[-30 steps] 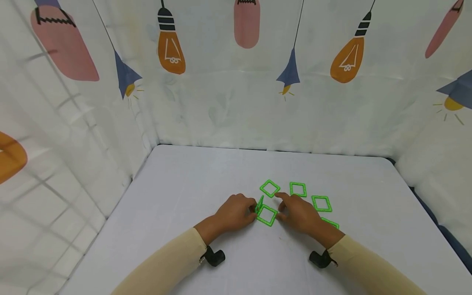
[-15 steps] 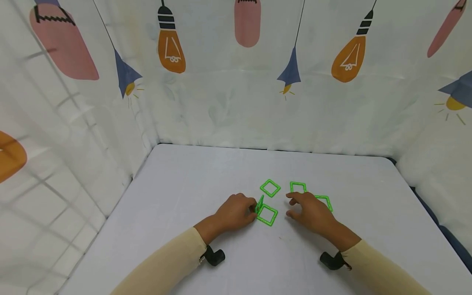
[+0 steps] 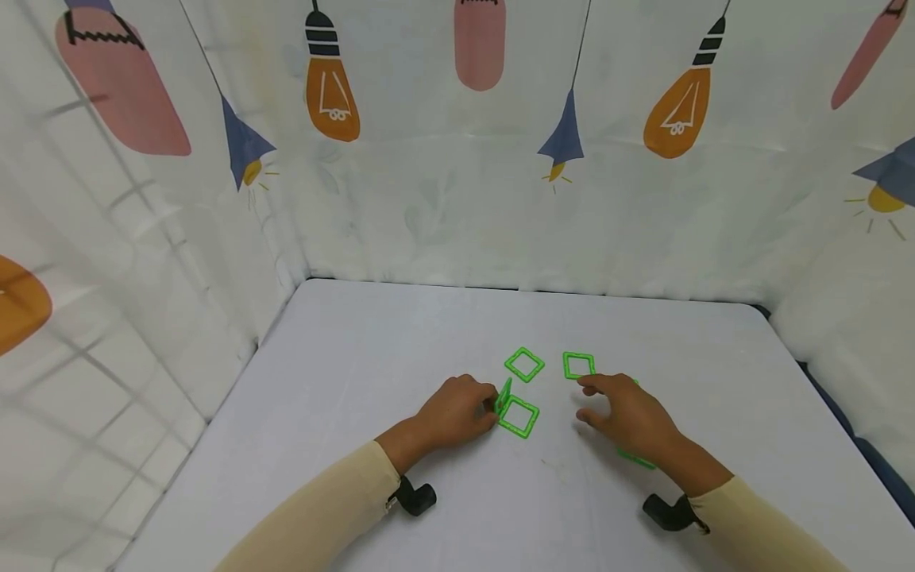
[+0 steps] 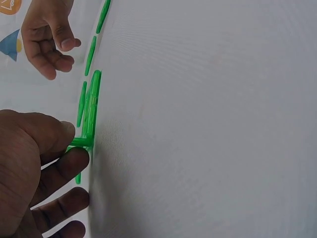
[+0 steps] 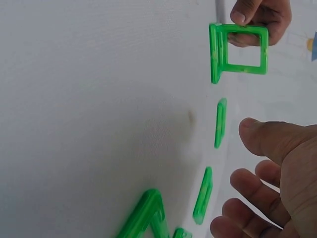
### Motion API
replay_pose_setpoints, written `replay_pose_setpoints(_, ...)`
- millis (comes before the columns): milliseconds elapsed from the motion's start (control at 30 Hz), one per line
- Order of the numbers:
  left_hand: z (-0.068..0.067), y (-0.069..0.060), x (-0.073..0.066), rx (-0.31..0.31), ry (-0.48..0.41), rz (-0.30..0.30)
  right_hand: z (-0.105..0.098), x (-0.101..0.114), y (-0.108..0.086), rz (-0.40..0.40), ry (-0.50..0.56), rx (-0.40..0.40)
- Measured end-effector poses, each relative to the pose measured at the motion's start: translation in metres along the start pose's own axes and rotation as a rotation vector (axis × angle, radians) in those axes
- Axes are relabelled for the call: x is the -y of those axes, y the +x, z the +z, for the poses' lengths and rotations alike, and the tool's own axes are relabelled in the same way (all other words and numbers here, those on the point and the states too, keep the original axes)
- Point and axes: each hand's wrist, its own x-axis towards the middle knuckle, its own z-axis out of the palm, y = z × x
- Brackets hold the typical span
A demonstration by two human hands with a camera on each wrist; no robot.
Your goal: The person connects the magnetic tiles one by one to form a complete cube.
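In the head view my left hand (image 3: 457, 409) pinches an upright green square magnetic tile (image 5: 265, 52) between thumb and fingers. That tile stands on one edge of a flat green tile (image 3: 532, 423), and the two meet at an angle. My right hand (image 3: 629, 417) hovers over the table's right half, thumb and fingers apart, holding nothing. Beneath it, a green tile (image 3: 638, 460) is partly covered by the hand, and another barely shows behind the knuckles. Past the fingertips lies a square tile (image 3: 579, 355).
Another loose green tile (image 3: 514, 356) lies turned like a diamond, behind the joined pair. The white table (image 3: 400, 326) is bordered by patterned curtains (image 3: 443, 214) at the back and sides. A black wrist camera (image 3: 417, 499) sits on each wrist.
My right hand has moved right, away from the joined tiles and over the tiles at the right. The left hand stays in place, still pinching the upright tile.
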Motion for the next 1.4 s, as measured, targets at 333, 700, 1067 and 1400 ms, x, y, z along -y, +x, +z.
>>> replay_pose_setpoints(333, 0.000, 0.000, 0.000, -0.007, -0.012, 0.007, -0.010, -0.009, -0.009, 0.036, 0.018, 0.013)
replay_pose_setpoints(700, 0.001, 0.000, 0.000, -0.003, -0.012, 0.003, -0.015, -0.024, -0.020, 0.019, 0.017, -0.003)
replay_pose_setpoints(1067, 0.002, 0.000, 0.000, -0.004, -0.001, 0.002, -0.021, -0.034, -0.028, 0.047, 0.016, 0.024)
replay_pose_setpoints(1400, 0.002, 0.000, 0.000, -0.002, 0.007, -0.002, -0.021, -0.044, -0.037, 0.051, 0.028, 0.035)
